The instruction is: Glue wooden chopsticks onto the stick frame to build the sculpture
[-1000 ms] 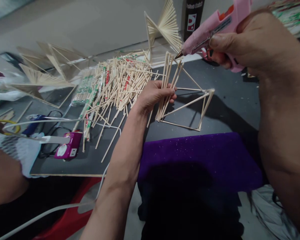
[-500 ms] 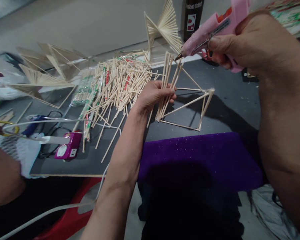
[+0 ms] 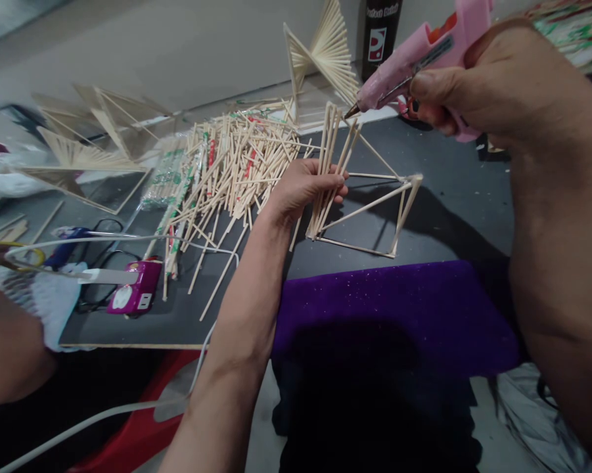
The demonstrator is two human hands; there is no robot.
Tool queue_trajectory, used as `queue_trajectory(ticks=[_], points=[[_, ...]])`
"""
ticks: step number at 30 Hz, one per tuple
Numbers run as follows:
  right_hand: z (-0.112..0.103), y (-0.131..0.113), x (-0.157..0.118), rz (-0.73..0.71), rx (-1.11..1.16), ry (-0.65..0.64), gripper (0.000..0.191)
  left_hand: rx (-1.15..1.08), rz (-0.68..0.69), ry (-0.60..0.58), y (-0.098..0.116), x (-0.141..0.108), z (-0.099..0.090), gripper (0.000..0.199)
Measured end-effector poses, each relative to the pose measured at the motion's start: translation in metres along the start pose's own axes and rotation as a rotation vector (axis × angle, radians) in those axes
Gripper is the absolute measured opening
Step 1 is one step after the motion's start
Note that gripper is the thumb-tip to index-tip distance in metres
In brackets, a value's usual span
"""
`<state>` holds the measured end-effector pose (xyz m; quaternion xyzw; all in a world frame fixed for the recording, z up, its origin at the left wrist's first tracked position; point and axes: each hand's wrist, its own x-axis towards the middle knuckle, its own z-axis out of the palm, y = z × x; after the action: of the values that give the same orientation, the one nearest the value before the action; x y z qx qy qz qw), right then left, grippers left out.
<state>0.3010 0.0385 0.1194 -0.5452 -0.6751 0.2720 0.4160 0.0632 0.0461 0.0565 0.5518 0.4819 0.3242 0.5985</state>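
A pink glue gun [image 3: 399,72] is gripped in my right hand [image 3: 483,85], its metal nozzle pointing down and left at the top of a stick frame. Whether the nozzle touches the wood cannot be made out. My left hand [image 3: 310,187] is closed around several thin wooden sticks [image 3: 329,144] standing upright at the frame's left side, thumb in front. The wooden stick frame [image 3: 369,209] rests on the dark table [image 3: 453,223], open and angular, with glued corners at its right. Close by on the left lies a heap of loose wooden sticks [image 3: 241,164].
Finished fan-shaped stick pieces stand at the back [image 3: 325,52] and left [image 3: 89,151]. A dark bottle [image 3: 378,39] is behind the glue gun. A magenta power outlet [image 3: 135,287] with white cable sits front left. Purple cloth [image 3: 399,295] covers the near edge. Another person's arm [image 3: 10,328] is at far left.
My hands, the frame and the glue gun stay almost still; the nozzle has shifted very slightly to the left. At the far left the other person's arm moves a little.
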Motion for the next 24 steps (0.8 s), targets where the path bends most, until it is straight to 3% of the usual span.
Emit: queue_trajectory(ticks=[8,14,24], points=[[-0.003,0.005,0.001,-0.063,-0.023,-0.027,0.023,-0.014,0.007,-0.005,-0.001,0.001,-0.001,0.011],[0.0,-0.005,-0.003,0.012,-0.039,-0.029,0.022,0.005,0.011,-0.006,-0.001,0.0,-0.001,0.009],[-0.005,0.004,0.001,-0.034,-0.068,-0.035,0.02,-0.006,0.003,-0.004,-0.001,0.0,-0.001,0.009]])
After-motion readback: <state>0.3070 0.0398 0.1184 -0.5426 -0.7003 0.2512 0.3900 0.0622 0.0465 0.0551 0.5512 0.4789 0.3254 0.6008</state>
